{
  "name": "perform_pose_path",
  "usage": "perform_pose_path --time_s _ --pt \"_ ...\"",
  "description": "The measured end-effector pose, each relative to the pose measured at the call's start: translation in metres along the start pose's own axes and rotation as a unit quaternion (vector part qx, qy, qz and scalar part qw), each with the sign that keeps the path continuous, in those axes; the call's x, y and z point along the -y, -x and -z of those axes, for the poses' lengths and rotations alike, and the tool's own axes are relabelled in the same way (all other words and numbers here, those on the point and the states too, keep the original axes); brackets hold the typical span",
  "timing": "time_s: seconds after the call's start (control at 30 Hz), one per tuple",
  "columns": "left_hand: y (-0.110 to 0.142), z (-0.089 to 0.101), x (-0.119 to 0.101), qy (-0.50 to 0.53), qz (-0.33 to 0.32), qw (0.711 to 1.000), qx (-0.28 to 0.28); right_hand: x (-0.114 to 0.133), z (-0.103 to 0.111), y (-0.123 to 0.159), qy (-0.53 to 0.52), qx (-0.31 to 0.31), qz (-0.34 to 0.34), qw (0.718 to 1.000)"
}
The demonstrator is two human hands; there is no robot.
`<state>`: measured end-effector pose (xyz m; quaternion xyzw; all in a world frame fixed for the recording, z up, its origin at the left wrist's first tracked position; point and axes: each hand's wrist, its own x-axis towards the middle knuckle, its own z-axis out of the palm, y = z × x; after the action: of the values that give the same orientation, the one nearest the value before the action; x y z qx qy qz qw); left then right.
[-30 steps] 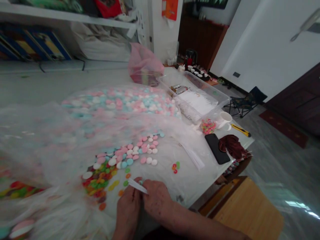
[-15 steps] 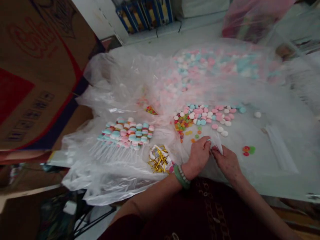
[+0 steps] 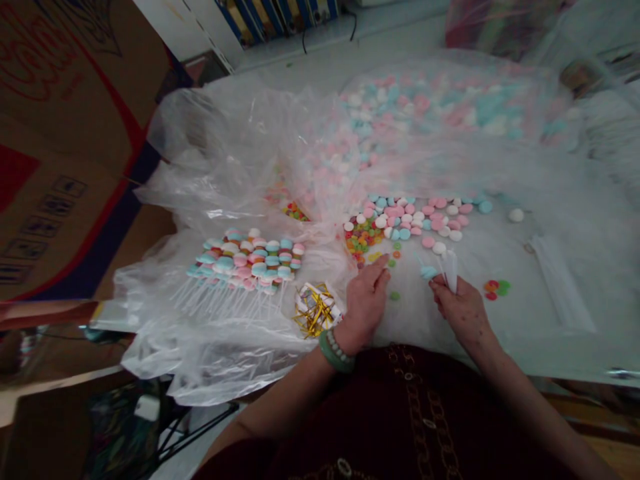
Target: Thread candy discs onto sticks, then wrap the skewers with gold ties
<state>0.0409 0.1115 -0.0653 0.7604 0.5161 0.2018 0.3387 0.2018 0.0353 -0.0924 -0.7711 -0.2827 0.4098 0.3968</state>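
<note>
Two hands are well apart, the right hand (image 3: 460, 310) clamped on a blue marshmallow (image 3: 429, 272) and white bundle (image 3: 451, 268), the left hand (image 3: 367, 303), grip unclear, near gummy rings (image 3: 364, 239) bordering loose marshmallows (image 3: 407, 219).

Even, muted indoor light, faint glare on crinkled plastic (image 3: 220, 363), soft blur throughout.

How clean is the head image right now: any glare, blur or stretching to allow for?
Head view: white glints on crumpled plastic; bagged candies hazy behind film, loose candies clearer; the carton, upper left, looks stretched, probably by a wide lens; fine detail soft throughout.
</note>
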Motion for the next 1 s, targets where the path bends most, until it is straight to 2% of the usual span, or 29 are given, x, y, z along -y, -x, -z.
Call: perform_pose_path --time_s 0.07,0.17,0.37,0.43,0.63,0.77,0.87,1.0 --pt "-0.005 0.007 0.01 -0.079 0.001 0.997 0.015 -0.004 -0.001 -0.003 -0.004 -0.009 -0.005 1.0" --pt "-0.012 0.006 0.02 -0.149 -0.022 0.987 0.06 -0.007 -0.005 -0.004 0.001 0.002 -0.009 1.0" --pt "-0.017 0.002 0.023 -0.129 0.027 0.991 0.013 -0.011 -0.005 -0.003 0.012 0.011 -0.036 0.999" --pt "-0.016 0.003 0.022 -0.139 0.028 0.99 0.022 -0.009 -0.005 -0.002 0.009 0.012 -0.042 0.999" --pt "-0.014 -0.001 0.017 -0.213 -0.067 0.971 0.087 -0.007 -0.006 -0.003 0.001 0.017 -0.044 0.999" --pt "-0.018 -0.005 0.016 -0.257 -0.086 0.957 0.107 -0.009 -0.006 -0.003 -0.001 0.013 -0.033 0.999" --pt "-0.019 -0.006 0.018 -0.249 -0.111 0.955 0.115 -0.008 -0.006 -0.003 -0.001 0.019 -0.035 0.999" --pt "-0.019 -0.003 0.024 -0.206 -0.154 0.954 0.156 -0.004 -0.004 -0.001 -0.006 0.028 -0.037 0.999"
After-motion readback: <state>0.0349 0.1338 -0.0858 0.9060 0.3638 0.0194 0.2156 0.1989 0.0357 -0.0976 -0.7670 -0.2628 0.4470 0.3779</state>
